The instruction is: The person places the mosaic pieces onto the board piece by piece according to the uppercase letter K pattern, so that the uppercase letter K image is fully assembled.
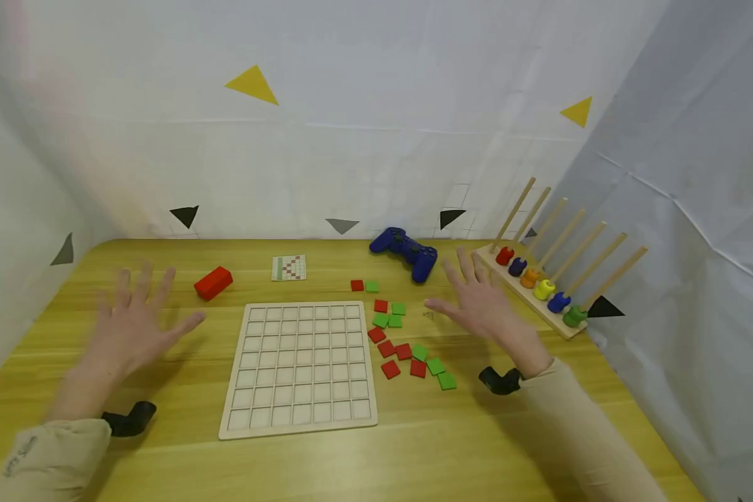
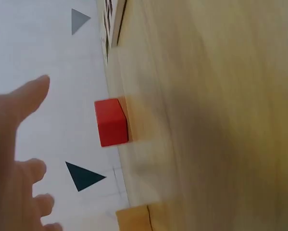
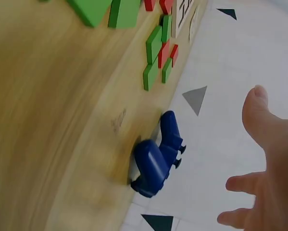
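Observation:
My left hand (image 1: 128, 335) hovers over the left of the table, its fingers spread and nothing in them; it is slightly blurred. Nearest to it is a red block (image 1: 213, 283), also seen in the left wrist view. On the right, my right hand (image 1: 486, 303) is held above the wood with spread fingers, holding nothing. Between the hands lies a wooden grid board (image 1: 304, 366) with bare square cells. Along its right side are scattered red tiles (image 1: 390, 369) and green tiles (image 1: 436, 367). A blue game controller (image 1: 406, 252) lies behind them, near the right hand's fingertips.
A small pattern card (image 1: 288, 268) lies behind the board. At the right edge stands a wooden peg rack (image 1: 527, 293) with tall rods and coloured rings. White sheets with triangles (image 1: 376, 153) close off the back and sides of the table.

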A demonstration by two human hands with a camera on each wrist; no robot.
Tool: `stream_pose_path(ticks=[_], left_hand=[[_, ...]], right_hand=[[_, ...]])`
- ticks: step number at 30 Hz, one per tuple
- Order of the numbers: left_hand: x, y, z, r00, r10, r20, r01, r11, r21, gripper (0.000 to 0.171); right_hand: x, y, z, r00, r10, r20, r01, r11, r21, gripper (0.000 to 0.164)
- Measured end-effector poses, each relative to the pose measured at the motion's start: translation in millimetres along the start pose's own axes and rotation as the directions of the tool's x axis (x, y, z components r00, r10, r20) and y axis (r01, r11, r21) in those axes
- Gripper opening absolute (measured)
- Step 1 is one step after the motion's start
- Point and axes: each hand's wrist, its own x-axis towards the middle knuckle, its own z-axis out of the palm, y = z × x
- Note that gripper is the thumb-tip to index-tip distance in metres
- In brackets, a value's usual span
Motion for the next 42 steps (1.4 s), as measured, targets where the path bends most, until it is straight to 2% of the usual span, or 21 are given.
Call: stream_pose_path(ticks=[5, 9, 11, 14, 17, 20, 23, 24, 28, 33, 36, 42], left_hand=[[-2.8, 15.5, 2.8, 0.991, 0.069, 0.113, -0.055, 0.991, -0.124, 0.104], [-6.4, 26.3, 5.2, 0.975, 0.121, 0.185, -0.085, 0.978, -0.192, 0.105], [-8.0, 29.6, 7.9, 0.963, 0.159, 0.218, -0.103, 0.964, -0.246, 0.106], [-10.2, 33.2, 12.9, 0.932, 0.228, 0.280, -0.128, 0.933, -0.336, 0.110], [-13.3, 36.2, 17.5, 0.894, 0.309, 0.325, -0.149, 0.888, -0.435, 0.115], [-16.5, 38.9, 20.9, 0.859, 0.386, 0.336, -0.176, 0.840, -0.514, 0.122], [-17.2, 41.4, 23.3, 0.832, 0.448, 0.327, -0.206, 0.797, -0.568, 0.128], [-17.2, 41.9, 24.5, 0.827, 0.456, 0.328, -0.209, 0.791, -0.575, 0.129], [-17.5, 43.9, 27.9, 0.824, 0.449, 0.346, -0.194, 0.798, -0.571, 0.131], [-16.8, 47.9, 28.1, 0.832, 0.427, 0.353, -0.182, 0.812, -0.554, 0.132], [-16.6, 51.2, 27.1, 0.832, 0.432, 0.348, -0.189, 0.811, -0.554, 0.131], [-16.3, 55.5, 28.7, 0.840, 0.404, 0.363, -0.176, 0.835, -0.521, 0.133]], right_hand=[[4.4, -10.9, 1.6, 0.999, -0.047, -0.005, 0.047, 0.991, 0.128, 0.086], [9.9, -19.9, 6.0, 0.997, -0.069, -0.018, 0.072, 0.964, 0.254, 0.070], [13.4, -23.3, 8.5, 0.997, -0.082, -0.013, 0.082, 0.948, 0.308, 0.061], [18.7, -26.9, 11.3, 0.993, -0.117, -0.005, 0.111, 0.925, 0.363, 0.050], [24.9, -29.2, 11.7, 0.988, -0.152, 0.016, 0.134, 0.912, 0.387, 0.043], [32.2, -32.2, 9.7, 0.983, -0.172, 0.059, 0.136, 0.911, 0.390, 0.039], [38.6, -33.8, 8.7, 0.980, -0.161, 0.118, 0.100, 0.908, 0.407, 0.037], [40.4, -34.0, 9.4, 0.978, -0.156, 0.136, 0.086, 0.906, 0.415, 0.037], [46.4, -32.6, 16.0, 0.971, -0.140, 0.193, 0.037, 0.888, 0.457, 0.036], [49.0, -29.5, 24.8, 0.966, -0.143, 0.214, 0.029, 0.886, 0.462, 0.035], [49.9, -29.0, 28.7, 0.967, -0.156, 0.200, 0.053, 0.896, 0.442, 0.033], [50.7, -30.1, 35.3, 0.970, -0.190, 0.149, 0.118, 0.910, 0.397, 0.028]])
